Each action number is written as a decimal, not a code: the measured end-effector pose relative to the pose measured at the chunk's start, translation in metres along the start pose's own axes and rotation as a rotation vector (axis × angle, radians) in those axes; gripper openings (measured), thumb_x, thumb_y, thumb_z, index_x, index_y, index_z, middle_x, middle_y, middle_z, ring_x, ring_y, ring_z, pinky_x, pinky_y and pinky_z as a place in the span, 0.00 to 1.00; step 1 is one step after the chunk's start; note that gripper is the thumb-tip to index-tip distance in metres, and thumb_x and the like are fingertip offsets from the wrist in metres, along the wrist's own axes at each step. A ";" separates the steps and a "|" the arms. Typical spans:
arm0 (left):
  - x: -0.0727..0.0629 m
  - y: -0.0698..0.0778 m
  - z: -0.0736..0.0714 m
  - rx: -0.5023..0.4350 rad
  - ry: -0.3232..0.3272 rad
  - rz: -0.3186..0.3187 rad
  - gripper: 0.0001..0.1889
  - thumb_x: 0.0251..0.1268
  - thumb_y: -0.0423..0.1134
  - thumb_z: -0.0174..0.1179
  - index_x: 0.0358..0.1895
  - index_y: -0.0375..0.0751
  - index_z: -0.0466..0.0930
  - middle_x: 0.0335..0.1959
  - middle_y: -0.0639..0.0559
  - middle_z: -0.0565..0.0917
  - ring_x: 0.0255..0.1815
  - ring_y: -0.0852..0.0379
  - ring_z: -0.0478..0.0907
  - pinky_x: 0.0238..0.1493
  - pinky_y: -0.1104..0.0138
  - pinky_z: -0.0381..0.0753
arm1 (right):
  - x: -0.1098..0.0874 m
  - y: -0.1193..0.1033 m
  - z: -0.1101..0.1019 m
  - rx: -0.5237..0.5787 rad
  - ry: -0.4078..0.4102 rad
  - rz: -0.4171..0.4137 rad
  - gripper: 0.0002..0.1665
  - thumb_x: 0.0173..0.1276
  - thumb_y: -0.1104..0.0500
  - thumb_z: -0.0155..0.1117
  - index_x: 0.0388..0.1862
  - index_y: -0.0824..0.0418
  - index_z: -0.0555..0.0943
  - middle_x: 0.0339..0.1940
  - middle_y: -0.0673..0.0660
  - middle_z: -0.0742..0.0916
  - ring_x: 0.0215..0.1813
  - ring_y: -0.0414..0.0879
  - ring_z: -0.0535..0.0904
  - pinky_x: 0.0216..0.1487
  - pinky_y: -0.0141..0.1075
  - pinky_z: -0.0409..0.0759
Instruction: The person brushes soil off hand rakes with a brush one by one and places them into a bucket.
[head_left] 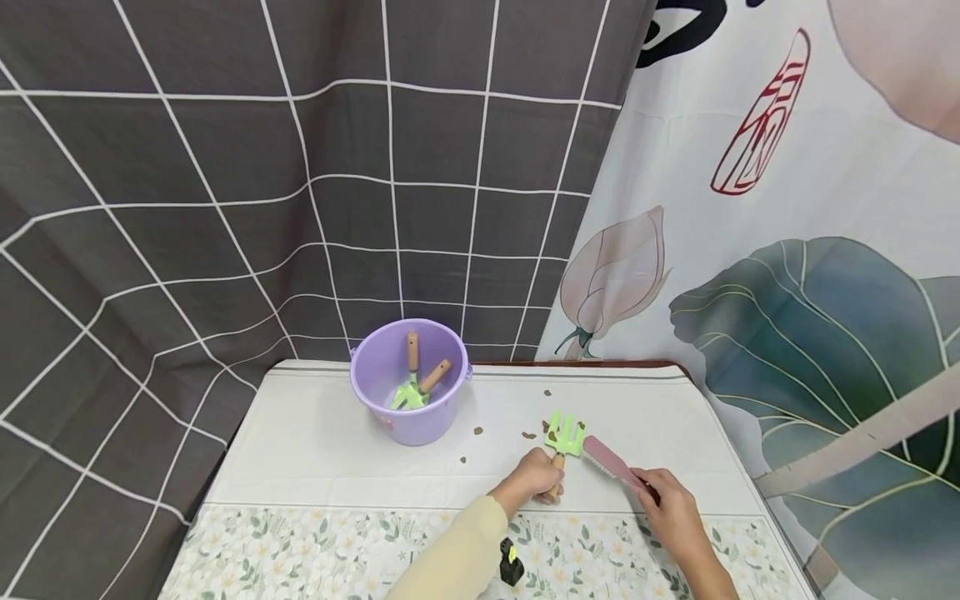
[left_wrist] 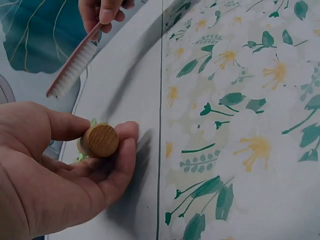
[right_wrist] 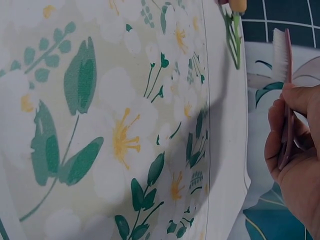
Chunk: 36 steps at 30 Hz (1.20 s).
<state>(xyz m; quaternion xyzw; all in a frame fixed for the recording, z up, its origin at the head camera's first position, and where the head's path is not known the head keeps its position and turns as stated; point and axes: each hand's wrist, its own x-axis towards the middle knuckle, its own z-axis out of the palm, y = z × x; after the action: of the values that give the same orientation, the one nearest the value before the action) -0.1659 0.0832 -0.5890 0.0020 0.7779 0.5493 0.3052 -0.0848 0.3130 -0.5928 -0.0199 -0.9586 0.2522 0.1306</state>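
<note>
My left hand (head_left: 536,477) grips the wooden handle (left_wrist: 102,140) of a green hand rake (head_left: 566,434), its tines pointing away over the white part of the tabletop. In the left wrist view the handle's round end faces the camera between thumb and fingers. A pink brush (head_left: 609,458) with white bristles (right_wrist: 280,55) is held in my right hand (head_left: 670,507), fingers and thumb around its handle. The brush's far end comes right beside the rake's tines in the head view. Small brown crumbs (head_left: 528,435) lie around and on the rake.
A purple bucket (head_left: 420,429) stands at the back left of the table (head_left: 300,450), holding two green tools with wooden handles (head_left: 413,352). A small black object (head_left: 512,563) shows near the left sleeve. Curtains hang behind; a pale pole (head_left: 855,437) slants at the right.
</note>
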 end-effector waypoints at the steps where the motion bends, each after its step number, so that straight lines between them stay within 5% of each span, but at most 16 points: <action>1: 0.000 -0.001 0.000 -0.040 -0.015 -0.001 0.06 0.71 0.27 0.55 0.34 0.28 0.79 0.24 0.44 0.85 0.20 0.54 0.85 0.22 0.72 0.86 | 0.000 0.000 -0.001 0.004 0.001 0.003 0.16 0.66 0.69 0.71 0.54 0.64 0.87 0.44 0.58 0.86 0.40 0.46 0.82 0.35 0.36 0.86; 5: 0.000 -0.007 0.001 -0.192 -0.057 -0.011 0.10 0.70 0.23 0.53 0.48 0.17 0.74 0.30 0.39 0.84 0.31 0.44 0.90 0.33 0.65 0.92 | 0.001 0.001 -0.005 0.011 0.001 0.008 0.16 0.68 0.68 0.70 0.55 0.64 0.86 0.45 0.59 0.86 0.40 0.44 0.81 0.34 0.32 0.84; 8: -0.001 -0.012 0.000 -0.249 -0.062 -0.019 0.12 0.71 0.23 0.52 0.53 0.18 0.71 0.31 0.41 0.83 0.28 0.50 0.87 0.31 0.68 0.90 | 0.003 0.000 -0.007 0.014 0.003 -0.007 0.17 0.68 0.68 0.70 0.56 0.65 0.86 0.45 0.59 0.86 0.39 0.44 0.80 0.33 0.31 0.83; 11: -0.002 -0.014 -0.002 -0.275 -0.062 -0.018 0.09 0.72 0.23 0.51 0.52 0.23 0.70 0.30 0.44 0.81 0.24 0.59 0.79 0.26 0.74 0.84 | 0.006 -0.001 -0.009 0.017 0.016 -0.028 0.17 0.67 0.69 0.71 0.55 0.65 0.86 0.45 0.59 0.86 0.39 0.44 0.80 0.33 0.32 0.83; 19: -0.007 -0.017 -0.014 -0.346 -0.044 -0.006 0.07 0.77 0.31 0.48 0.48 0.28 0.71 0.28 0.48 0.77 0.22 0.62 0.71 0.19 0.78 0.75 | 0.013 -0.002 -0.008 0.009 0.040 -0.068 0.16 0.67 0.67 0.72 0.54 0.63 0.87 0.44 0.57 0.86 0.39 0.44 0.81 0.33 0.34 0.83; 25: -0.014 -0.019 -0.025 -0.383 -0.035 0.027 0.15 0.82 0.35 0.46 0.54 0.22 0.72 0.31 0.48 0.78 0.26 0.60 0.74 0.25 0.76 0.78 | 0.016 -0.004 -0.006 0.014 0.032 -0.086 0.17 0.67 0.67 0.72 0.55 0.62 0.87 0.44 0.56 0.86 0.39 0.43 0.80 0.33 0.34 0.82; 36: -0.030 -0.017 -0.039 -0.433 -0.028 0.054 0.14 0.80 0.31 0.48 0.58 0.22 0.69 0.36 0.43 0.80 0.31 0.57 0.77 0.35 0.68 0.88 | 0.025 -0.018 0.004 0.029 0.045 -0.149 0.16 0.66 0.68 0.73 0.53 0.64 0.87 0.43 0.57 0.87 0.40 0.46 0.82 0.35 0.36 0.85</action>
<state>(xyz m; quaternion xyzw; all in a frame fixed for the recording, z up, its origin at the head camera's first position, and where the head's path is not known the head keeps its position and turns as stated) -0.1543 0.0331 -0.5811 -0.0350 0.6371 0.7115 0.2942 -0.1096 0.2984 -0.5817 0.0476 -0.9505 0.2549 0.1709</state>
